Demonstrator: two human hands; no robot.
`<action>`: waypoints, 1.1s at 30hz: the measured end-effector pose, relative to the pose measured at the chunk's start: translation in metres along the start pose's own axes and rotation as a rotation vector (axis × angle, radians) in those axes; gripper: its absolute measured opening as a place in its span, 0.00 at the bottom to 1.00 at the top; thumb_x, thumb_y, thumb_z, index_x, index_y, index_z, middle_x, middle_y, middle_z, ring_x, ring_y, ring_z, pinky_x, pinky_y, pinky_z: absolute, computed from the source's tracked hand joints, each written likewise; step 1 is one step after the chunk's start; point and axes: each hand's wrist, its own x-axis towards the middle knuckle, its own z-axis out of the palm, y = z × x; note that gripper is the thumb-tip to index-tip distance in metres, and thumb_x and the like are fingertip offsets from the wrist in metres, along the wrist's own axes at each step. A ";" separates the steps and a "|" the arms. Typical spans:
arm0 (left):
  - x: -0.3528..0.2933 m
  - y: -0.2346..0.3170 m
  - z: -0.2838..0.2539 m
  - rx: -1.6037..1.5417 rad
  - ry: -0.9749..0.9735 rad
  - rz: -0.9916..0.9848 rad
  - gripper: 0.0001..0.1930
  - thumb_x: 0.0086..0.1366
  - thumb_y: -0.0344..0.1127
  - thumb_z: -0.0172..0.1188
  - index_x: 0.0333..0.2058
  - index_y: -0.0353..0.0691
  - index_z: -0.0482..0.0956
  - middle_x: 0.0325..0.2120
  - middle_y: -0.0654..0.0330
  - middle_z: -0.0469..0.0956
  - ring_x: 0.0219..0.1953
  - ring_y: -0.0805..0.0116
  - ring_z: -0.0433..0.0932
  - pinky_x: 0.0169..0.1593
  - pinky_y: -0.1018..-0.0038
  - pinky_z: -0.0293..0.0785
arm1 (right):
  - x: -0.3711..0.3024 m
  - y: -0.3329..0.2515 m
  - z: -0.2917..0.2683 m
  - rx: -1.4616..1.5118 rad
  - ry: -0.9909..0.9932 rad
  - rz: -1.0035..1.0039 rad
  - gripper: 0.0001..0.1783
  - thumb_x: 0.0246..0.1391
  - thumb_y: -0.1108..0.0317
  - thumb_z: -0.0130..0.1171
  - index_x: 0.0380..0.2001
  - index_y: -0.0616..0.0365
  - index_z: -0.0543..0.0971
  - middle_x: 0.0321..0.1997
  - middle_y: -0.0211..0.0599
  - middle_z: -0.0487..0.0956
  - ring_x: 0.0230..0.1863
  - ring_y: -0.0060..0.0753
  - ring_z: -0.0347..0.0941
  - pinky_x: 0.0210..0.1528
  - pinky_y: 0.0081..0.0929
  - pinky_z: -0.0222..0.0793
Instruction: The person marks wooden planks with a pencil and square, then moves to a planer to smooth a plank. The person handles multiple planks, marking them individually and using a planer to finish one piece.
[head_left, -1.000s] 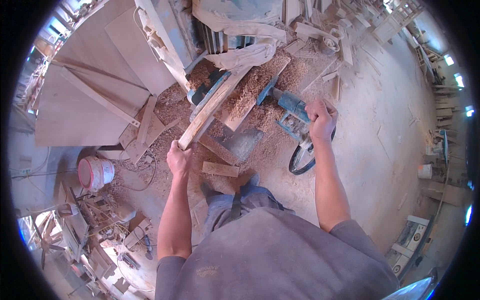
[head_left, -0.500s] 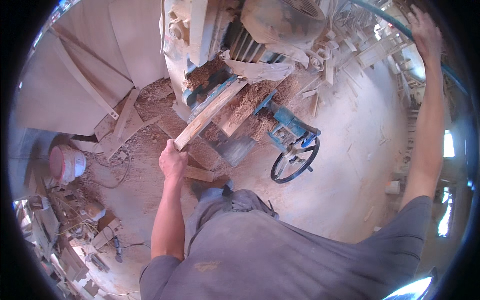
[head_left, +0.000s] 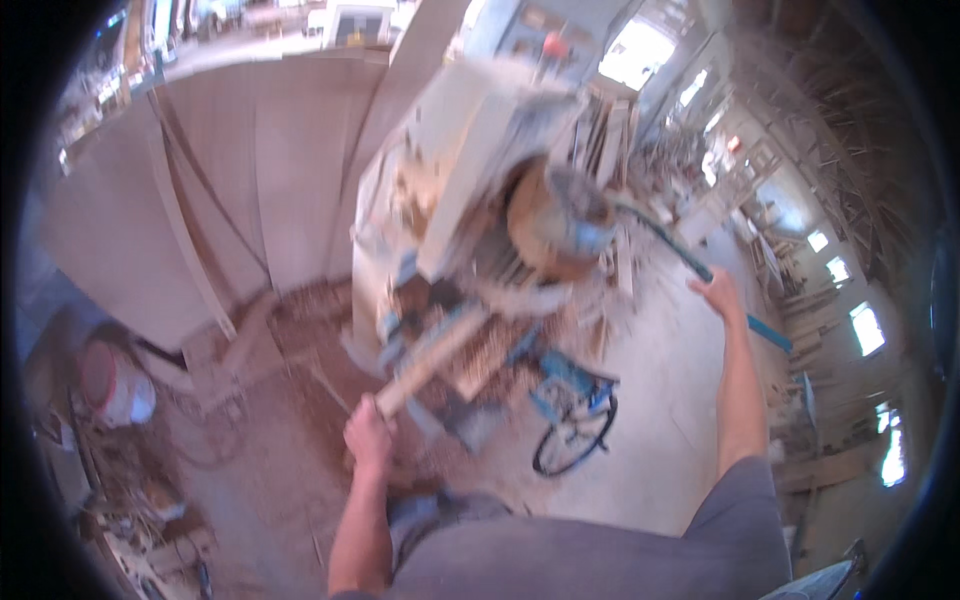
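Note:
My left hand (head_left: 371, 432) is closed around the near end of a long wooden strip (head_left: 436, 357). The far end of that strip reaches to the dusty woodworking machine (head_left: 480, 190), beside a blue metal edge. Out to the right, my right hand (head_left: 718, 292) is wrapped around a long green-blue bar (head_left: 664, 237), which extends from the machine's round motor-like housing (head_left: 560, 222). Below the machine sits a black-rimmed handwheel (head_left: 577, 437) on a blue bracket (head_left: 566, 374). Motion blur softens the machine's details.
Large brown boards (head_left: 230, 170) lean at the left. A white bucket with a reddish top (head_left: 118, 385) stands on the floor near scrap wood and cables. Wood chips (head_left: 490, 355) lie heaped under the machine. Stacked timber lines the right side and back.
My view has tilted up, showing more of the workshop. My right hand, raised by the bar with fingers spread, now grips it lower in view. My left hand still holds the wooden strip.

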 end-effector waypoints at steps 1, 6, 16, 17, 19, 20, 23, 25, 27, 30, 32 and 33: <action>0.000 0.004 0.007 0.013 -0.075 -0.018 0.12 0.58 0.34 0.66 0.39 0.41 0.75 0.33 0.44 0.84 0.40 0.34 0.84 0.43 0.42 0.79 | -0.011 -0.003 -0.007 0.019 -0.089 0.098 0.29 0.48 0.37 0.72 0.36 0.54 0.88 0.34 0.49 0.87 0.40 0.52 0.85 0.46 0.46 0.79; -0.003 -0.004 -0.033 0.140 -0.070 -0.170 0.12 0.57 0.35 0.67 0.39 0.41 0.78 0.33 0.43 0.86 0.40 0.36 0.86 0.45 0.45 0.81 | -0.012 -0.119 -0.042 0.032 -0.185 0.202 0.27 0.46 0.38 0.71 0.33 0.53 0.89 0.37 0.49 0.88 0.42 0.53 0.85 0.46 0.49 0.79; -0.003 -0.001 -0.024 0.147 -0.015 -0.168 0.12 0.57 0.34 0.67 0.40 0.41 0.80 0.33 0.42 0.86 0.40 0.37 0.86 0.46 0.46 0.81 | -0.017 -0.115 -0.045 -0.043 -0.148 0.219 0.29 0.48 0.38 0.70 0.39 0.52 0.88 0.40 0.48 0.88 0.45 0.53 0.86 0.49 0.50 0.80; -0.002 0.002 -0.025 0.143 -0.010 -0.168 0.12 0.57 0.34 0.67 0.40 0.41 0.80 0.33 0.42 0.86 0.40 0.37 0.86 0.46 0.46 0.81 | -0.016 -0.115 -0.047 -0.050 -0.147 0.218 0.29 0.48 0.39 0.70 0.40 0.52 0.88 0.41 0.48 0.88 0.45 0.53 0.86 0.49 0.50 0.80; -0.004 0.004 -0.024 0.128 -0.006 -0.178 0.12 0.57 0.35 0.67 0.40 0.41 0.80 0.33 0.42 0.86 0.40 0.37 0.86 0.46 0.47 0.81 | -0.016 -0.115 -0.049 -0.058 -0.145 0.215 0.28 0.49 0.39 0.70 0.41 0.52 0.87 0.41 0.49 0.88 0.46 0.53 0.86 0.49 0.50 0.80; -0.004 0.003 -0.023 0.118 -0.002 -0.188 0.12 0.58 0.35 0.68 0.40 0.41 0.80 0.33 0.42 0.86 0.40 0.37 0.86 0.46 0.47 0.81 | -0.017 -0.116 -0.049 -0.058 -0.141 0.214 0.28 0.49 0.40 0.70 0.41 0.52 0.87 0.41 0.49 0.88 0.46 0.54 0.86 0.49 0.50 0.80; -0.004 0.004 -0.023 0.116 0.007 -0.211 0.13 0.58 0.39 0.70 0.39 0.41 0.81 0.33 0.42 0.86 0.40 0.37 0.86 0.45 0.47 0.81 | -0.017 -0.115 -0.045 -0.066 -0.114 0.200 0.27 0.50 0.42 0.71 0.42 0.52 0.86 0.42 0.49 0.88 0.46 0.54 0.86 0.49 0.50 0.80; -0.004 0.007 -0.022 0.118 0.015 -0.222 0.16 0.59 0.43 0.73 0.39 0.41 0.81 0.33 0.43 0.86 0.40 0.38 0.86 0.45 0.47 0.81 | -0.017 -0.112 -0.044 -0.078 -0.100 0.194 0.26 0.51 0.43 0.71 0.43 0.52 0.85 0.42 0.49 0.88 0.47 0.54 0.86 0.49 0.49 0.80; -0.005 0.010 -0.022 0.118 0.032 -0.230 0.18 0.58 0.47 0.75 0.39 0.42 0.81 0.32 0.43 0.86 0.40 0.38 0.86 0.45 0.47 0.81 | -0.018 -0.112 -0.043 -0.087 -0.096 0.194 0.25 0.51 0.44 0.71 0.42 0.52 0.85 0.42 0.49 0.88 0.47 0.54 0.86 0.49 0.49 0.80; -0.004 0.008 -0.018 0.119 0.060 -0.237 0.21 0.56 0.49 0.78 0.39 0.42 0.81 0.32 0.44 0.86 0.39 0.39 0.86 0.44 0.48 0.81 | -0.019 -0.113 -0.043 -0.081 -0.073 0.192 0.23 0.51 0.47 0.70 0.41 0.52 0.84 0.40 0.49 0.88 0.46 0.55 0.86 0.48 0.50 0.81; -0.005 0.009 -0.018 0.110 0.056 -0.244 0.22 0.55 0.50 0.79 0.38 0.42 0.81 0.32 0.43 0.86 0.39 0.39 0.86 0.44 0.48 0.81 | -0.019 -0.112 -0.037 -0.079 -0.043 0.199 0.21 0.51 0.49 0.70 0.40 0.52 0.84 0.39 0.49 0.88 0.45 0.56 0.86 0.48 0.51 0.81; -0.004 0.009 -0.019 0.108 0.056 -0.248 0.22 0.54 0.50 0.79 0.38 0.41 0.82 0.32 0.43 0.86 0.39 0.40 0.86 0.43 0.48 0.81 | -0.019 -0.112 -0.034 -0.075 -0.028 0.204 0.20 0.51 0.51 0.70 0.40 0.52 0.84 0.39 0.49 0.88 0.45 0.56 0.86 0.47 0.51 0.81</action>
